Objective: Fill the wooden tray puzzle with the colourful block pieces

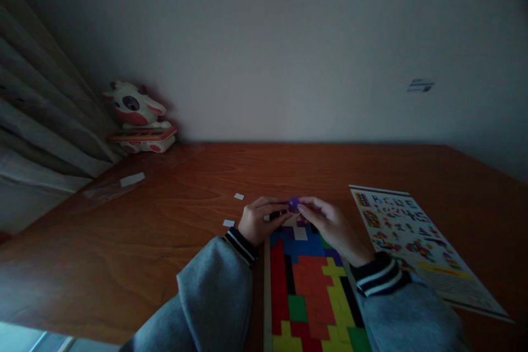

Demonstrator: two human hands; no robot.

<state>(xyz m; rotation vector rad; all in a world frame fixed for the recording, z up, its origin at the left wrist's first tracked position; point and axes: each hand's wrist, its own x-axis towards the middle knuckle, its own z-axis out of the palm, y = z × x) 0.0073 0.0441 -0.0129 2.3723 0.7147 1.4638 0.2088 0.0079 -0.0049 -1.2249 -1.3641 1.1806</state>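
Between my two hands a small purple puzzle piece [294, 204] is held up over the far end of a puzzle board [267, 297]. My left hand [263, 219] pinches the piece from the left with thumb and finger. On the other side the fingertips of my right hand [330, 224] close on it as well. Below, the board is filled with red, orange, yellow, green, blue and black block pieces. A pale gap [301, 233] shows near its far end, partly covered by my hands.
A printed pattern sheet [445, 269] lies right of the board. Small white pieces [239, 196] rest on the wooden table [198, 253] to the left. A cow-shaped toy keyboard [142, 118] stands in the back left corner beside a curtain [37, 104].
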